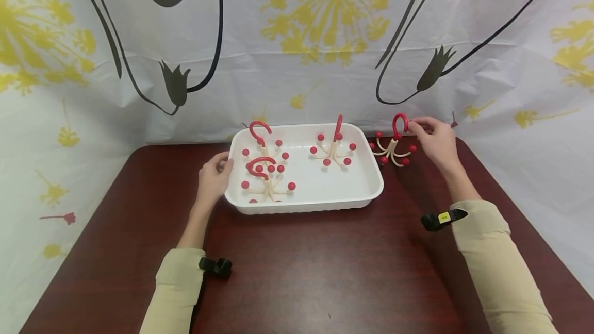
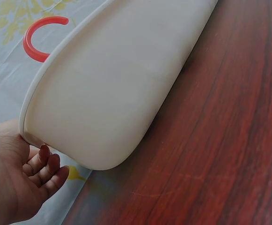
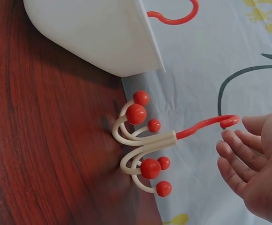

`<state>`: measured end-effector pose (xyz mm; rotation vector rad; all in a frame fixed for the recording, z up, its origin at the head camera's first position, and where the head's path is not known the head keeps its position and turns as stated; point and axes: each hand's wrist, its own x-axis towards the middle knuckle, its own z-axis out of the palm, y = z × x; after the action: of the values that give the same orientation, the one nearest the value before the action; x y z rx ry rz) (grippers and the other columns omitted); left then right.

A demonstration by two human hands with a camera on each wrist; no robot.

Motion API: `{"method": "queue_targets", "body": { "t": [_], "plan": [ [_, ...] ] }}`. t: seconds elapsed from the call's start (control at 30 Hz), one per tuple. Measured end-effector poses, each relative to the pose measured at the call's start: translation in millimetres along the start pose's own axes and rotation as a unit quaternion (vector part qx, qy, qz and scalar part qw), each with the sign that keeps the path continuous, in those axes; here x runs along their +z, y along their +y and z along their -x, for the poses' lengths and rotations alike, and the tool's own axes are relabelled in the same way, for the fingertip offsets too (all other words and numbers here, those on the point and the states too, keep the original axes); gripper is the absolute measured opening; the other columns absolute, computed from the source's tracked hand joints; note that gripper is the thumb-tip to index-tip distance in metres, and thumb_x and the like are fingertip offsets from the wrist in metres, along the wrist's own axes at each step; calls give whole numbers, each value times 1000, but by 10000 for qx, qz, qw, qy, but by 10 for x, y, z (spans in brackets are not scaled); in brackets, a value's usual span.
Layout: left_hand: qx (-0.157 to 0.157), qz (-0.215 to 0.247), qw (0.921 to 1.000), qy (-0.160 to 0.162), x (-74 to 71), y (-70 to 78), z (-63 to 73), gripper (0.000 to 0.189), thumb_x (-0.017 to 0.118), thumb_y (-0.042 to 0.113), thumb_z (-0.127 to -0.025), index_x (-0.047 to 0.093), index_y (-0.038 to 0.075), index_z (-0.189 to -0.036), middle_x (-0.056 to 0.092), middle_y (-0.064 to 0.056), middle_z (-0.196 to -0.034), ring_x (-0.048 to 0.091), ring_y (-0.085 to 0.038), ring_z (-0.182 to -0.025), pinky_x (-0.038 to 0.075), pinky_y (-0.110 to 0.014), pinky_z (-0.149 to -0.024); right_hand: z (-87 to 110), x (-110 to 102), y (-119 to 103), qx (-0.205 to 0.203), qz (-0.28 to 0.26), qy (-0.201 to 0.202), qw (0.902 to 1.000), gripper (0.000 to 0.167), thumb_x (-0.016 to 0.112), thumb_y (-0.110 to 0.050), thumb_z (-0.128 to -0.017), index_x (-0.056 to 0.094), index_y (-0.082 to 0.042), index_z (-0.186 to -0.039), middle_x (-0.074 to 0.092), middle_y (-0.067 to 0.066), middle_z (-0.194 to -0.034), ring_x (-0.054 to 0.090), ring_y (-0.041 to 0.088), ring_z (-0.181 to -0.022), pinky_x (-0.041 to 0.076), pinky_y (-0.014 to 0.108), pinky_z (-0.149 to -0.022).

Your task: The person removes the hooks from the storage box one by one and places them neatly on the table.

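Note:
Near the tray's right end stands a cream hanger (image 1: pixel 393 144) with a red hook and red ball tips. At its hook my right hand (image 1: pixel 436 140) has the thumb and forefinger pinching the tip; the other fingers are loosely bent (image 3: pixel 241 168). My left hand (image 1: pixel 214 178) holds the left rim of a white tray (image 1: pixel 334 189), thumb on the rim and fingers bent beneath it (image 2: pixel 42 168). Inside the tray are three similar hangers: the back-left hanger (image 1: pixel 260 133), the front-left hanger (image 1: pixel 269 187) and the right hanger (image 1: pixel 333 151), all hooks up.
The tray sits toward the back of a dark red-brown wooden table (image 1: pixel 320 267). Right behind the table's far edge hangs a white patterned cloth (image 1: pixel 241 92). Both forearms reach in from the near side, each with a black device (image 1: pixel 218 267) at the cuff.

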<state>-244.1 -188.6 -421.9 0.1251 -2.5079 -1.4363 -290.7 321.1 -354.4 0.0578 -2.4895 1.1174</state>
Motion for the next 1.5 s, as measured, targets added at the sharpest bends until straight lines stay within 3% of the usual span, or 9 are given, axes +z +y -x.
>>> {"method": "queue_targets", "body": {
  "t": [0.23, 0.37, 0.6, 0.97, 1.2, 1.5],
  "plan": [
    [-27, 15, 10000, -10, -1, 25, -4, 41, 54, 25, -105, 58, 3, -139, 65, -18, -104, 59, -29, -90, 49, -30, -74, 18, -89, -49, -80, -321, 144, 9994, 36, 66, -29, -99, 70, 1, -118, 66, -17, -83, 64, 0, -80, 43, 12, -65],
    [-54, 11, 10000, -8, 6, 17, -10, 41, 54, 25, -105, 58, 3, -139, 64, -17, -104, 59, -28, -91, 49, -30, -74, 23, -108, -89, -99, -404, 134, 9990, 38, 65, -32, -99, 69, 1, -118, 67, -15, -85, 65, 3, -82, 44, 12, -66],
    [-97, 0, 10000, -15, 14, 8, -8, 42, 54, 26, -105, 59, 4, -139, 65, -17, -103, 60, -28, -90, 50, -30, -73, 13, -74, -225, -299, -505, 233, 9980, 36, 67, -28, -98, 70, 2, -116, 66, -22, -84, 63, -7, -78, 43, 11, -70],
    [-58, 11, 10000, 17, 6, 19, -1, 41, 55, 26, -105, 59, 3, -139, 64, -17, -102, 59, -28, -88, 49, -30, -73, -13, 63, -433, -468, -711, 152, 9963, 35, 68, -25, -98, 70, 3, -118, 68, -14, -87, 62, -6, -77, 45, 12, -72],
    [-46, 38, 10000, 28, 0, 8, -3, 41, 55, 26, -105, 60, 3, -138, 64, -17, -102, 60, -28, -89, 48, -29, -72, 11, 191, -514, -521, -626, -56, 9967, 38, 66, -30, -99, 69, 1, -119, 71, 0, -97, 62, -2, -83, 44, 14, -74],
    [-60, 34, 10000, 21, -4, -1, -2, 41, 54, 26, -105, 59, 3, -138, 66, -17, -104, 62, -29, -92, 49, -30, -75, 50, 375, -566, -575, -675, -278, 9957, 33, 65, -26, -99, 69, 0, -120, 71, 13, -103, 61, 0, -84, 44, 15, -76]
  ]
}}
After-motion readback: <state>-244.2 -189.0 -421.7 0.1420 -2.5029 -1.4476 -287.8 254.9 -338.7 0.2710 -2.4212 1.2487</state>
